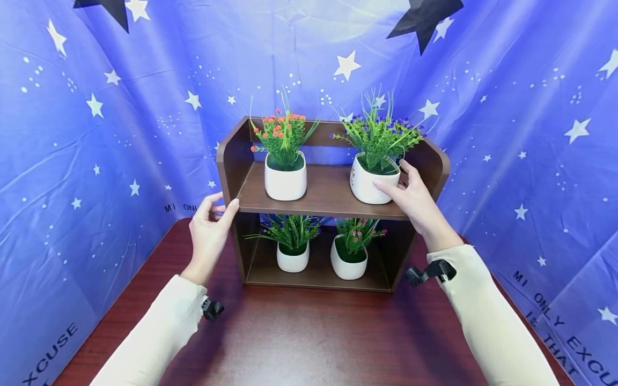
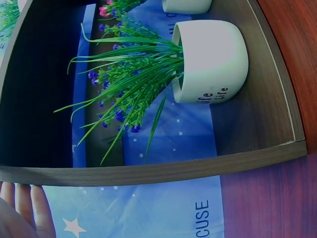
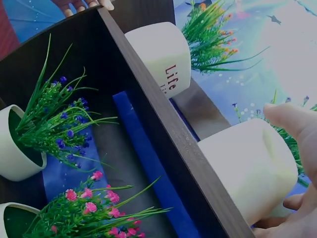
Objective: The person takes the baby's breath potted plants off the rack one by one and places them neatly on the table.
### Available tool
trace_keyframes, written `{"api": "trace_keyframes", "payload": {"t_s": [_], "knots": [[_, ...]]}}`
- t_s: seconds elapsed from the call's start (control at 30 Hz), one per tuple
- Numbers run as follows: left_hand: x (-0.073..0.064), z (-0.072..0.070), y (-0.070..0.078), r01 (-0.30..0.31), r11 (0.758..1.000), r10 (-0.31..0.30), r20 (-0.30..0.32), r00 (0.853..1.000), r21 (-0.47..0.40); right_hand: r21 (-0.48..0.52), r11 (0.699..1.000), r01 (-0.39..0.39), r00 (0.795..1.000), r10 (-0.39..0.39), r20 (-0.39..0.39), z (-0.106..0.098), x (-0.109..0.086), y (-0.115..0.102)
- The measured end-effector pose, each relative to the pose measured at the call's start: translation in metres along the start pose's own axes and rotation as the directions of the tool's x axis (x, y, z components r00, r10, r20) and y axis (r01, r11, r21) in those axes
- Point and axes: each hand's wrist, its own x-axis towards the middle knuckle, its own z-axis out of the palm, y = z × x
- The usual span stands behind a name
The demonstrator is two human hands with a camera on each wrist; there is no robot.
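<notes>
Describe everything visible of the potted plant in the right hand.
The potted plant has a smooth white, ceramic-looking pot, rounded, with dark lettering facing left. Green foliage with long blades and small blue-purple flowers spreads above. It looks roughly upright, at the right end of the upper shelf. The right hand grips it, thumb across the front.

In the head view, a blue cloth (image 1: 154, 86) runs from 8 o'clock, over 12, to 4 o'clock, and bears white stars (image 1: 347, 66). Two black stars (image 1: 420, 19) show at 10 and 1 o'clock. The reddish table (image 1: 309, 332) shines at 6 o'clock.
</notes>
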Motion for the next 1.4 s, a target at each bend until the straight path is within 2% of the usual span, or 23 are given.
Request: {"api": "trace_keyframes", "payload": {"t_s": [0.2, 0.43, 0.7, 1.03, 1.4], "knots": [[0.0, 0.0, 0.0, 0.002, 1.0, -0.002, 0.0, 1.0, -0.001, -0.061, 0.998, -0.011, 0.999, 0.008, -0.053, 0.006, 0.016, 0.0], [-0.001, 0.001, 0.0, -0.006, 1.0, 0.006, -0.004, 1.0, -0.008, -0.031, 0.998, 0.046, 0.993, -0.049, -0.108, 0.012, 0.027, 0.006], [-0.001, 0.004, -0.001, -0.009, 0.999, 0.009, -0.007, 1.0, -0.044, -0.095, 0.995, 0.026, 0.994, -0.036, -0.106, 0.013, 0.025, 0.006], [-0.001, 0.0, 0.001, -0.008, 1.0, 0.008, -0.012, 1.0, -0.003, -0.119, 0.993, 0.019, 0.991, -0.034, -0.127, 0.016, 0.021, 0.005], [-0.001, 0.0, 0.001, 0.004, 1.0, -0.004, -0.003, 1.0, -0.003, -0.2, 0.98, -0.008, 0.99, -0.021, -0.14, 0.015, 0.015, 0.006]]}}
